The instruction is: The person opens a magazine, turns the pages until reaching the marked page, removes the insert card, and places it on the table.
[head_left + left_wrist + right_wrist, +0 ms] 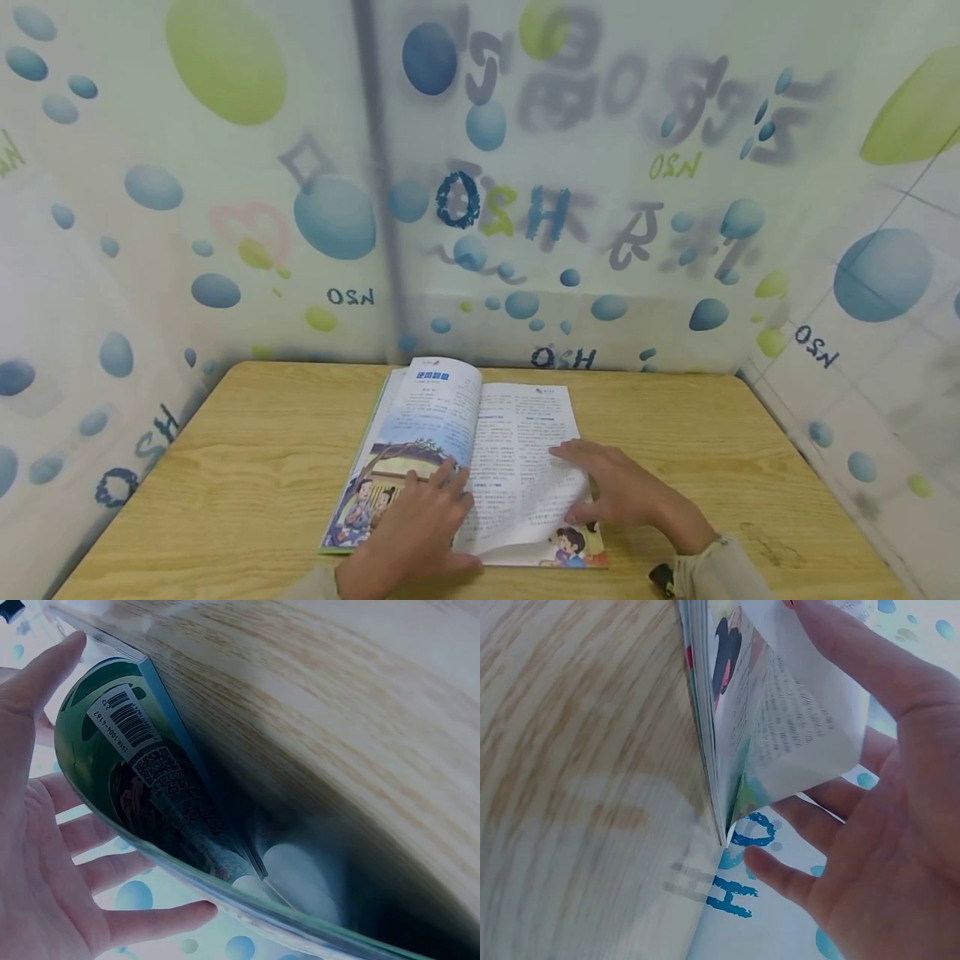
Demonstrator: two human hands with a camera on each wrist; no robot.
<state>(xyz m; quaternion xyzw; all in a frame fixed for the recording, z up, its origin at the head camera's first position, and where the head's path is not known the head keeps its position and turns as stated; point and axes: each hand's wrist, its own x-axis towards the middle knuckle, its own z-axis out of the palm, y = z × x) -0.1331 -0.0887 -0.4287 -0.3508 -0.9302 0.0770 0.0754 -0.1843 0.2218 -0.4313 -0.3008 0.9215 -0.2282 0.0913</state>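
Note:
An open magazine with printed text and cartoon pictures lies on the wooden table in the head view. My left hand rests over its left page with the fingers spread. From the left wrist view, that hand lies along the magazine's curved edge, beside the green back cover with a barcode. My right hand holds the outer edge of the right page, which bends up from the sheets below. In the right wrist view the lifted page sits between the thumb and fingers of that hand.
The wooden table extends to both sides of the magazine. Behind and beside it hang pale curtains printed with blue and green drops and lettering. A small black object is at the right sleeve's cuff.

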